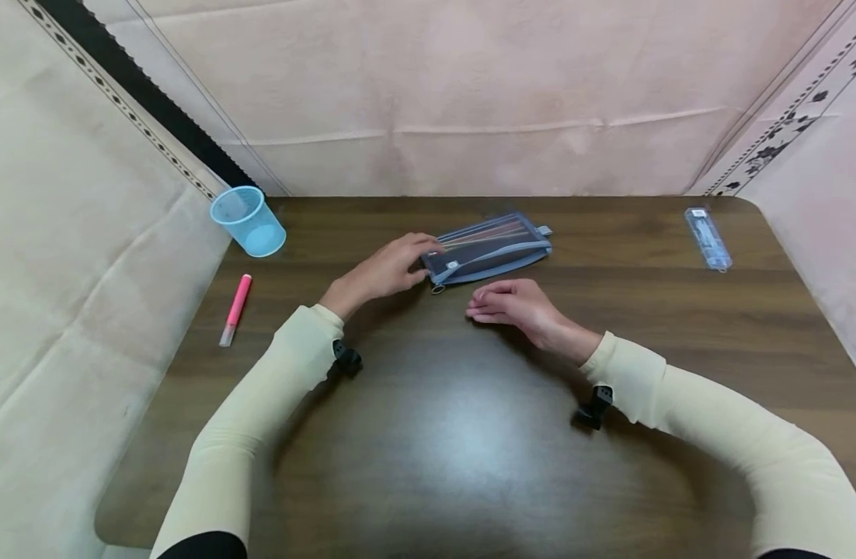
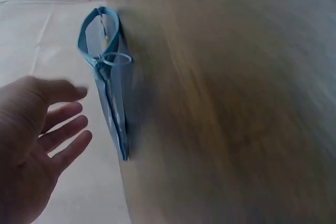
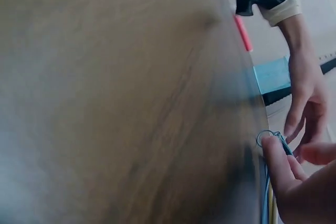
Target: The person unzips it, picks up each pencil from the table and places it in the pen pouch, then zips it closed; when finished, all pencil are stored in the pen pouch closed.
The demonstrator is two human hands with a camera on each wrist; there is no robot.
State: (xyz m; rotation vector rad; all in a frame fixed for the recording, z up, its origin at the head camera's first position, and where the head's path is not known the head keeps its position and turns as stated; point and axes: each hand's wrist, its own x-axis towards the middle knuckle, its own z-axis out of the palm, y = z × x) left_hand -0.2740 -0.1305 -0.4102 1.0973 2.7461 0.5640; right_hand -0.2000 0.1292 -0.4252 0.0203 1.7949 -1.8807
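A blue-edged see-through zipper pouch (image 1: 494,247) lies at the back middle of the table, with thin sticks showing through its side. In the left wrist view, its zipper pull carries a ring (image 2: 116,59) and one end of the pouch gapes. My left hand (image 1: 398,265) is at the pouch's left end; the left wrist view shows its fingers (image 2: 65,140) spread and apart from the pouch. My right hand (image 1: 515,309) hovers in front of the pouch, its fingers loosely bent, with nothing visible in them.
A light blue cup (image 1: 252,223) stands at the back left corner. Nearer on that side lies a pink capped marker (image 1: 236,309). At the back right is a small blue clear packet (image 1: 708,239). Pale cloth walls (image 1: 470,93) border the table's back and sides.
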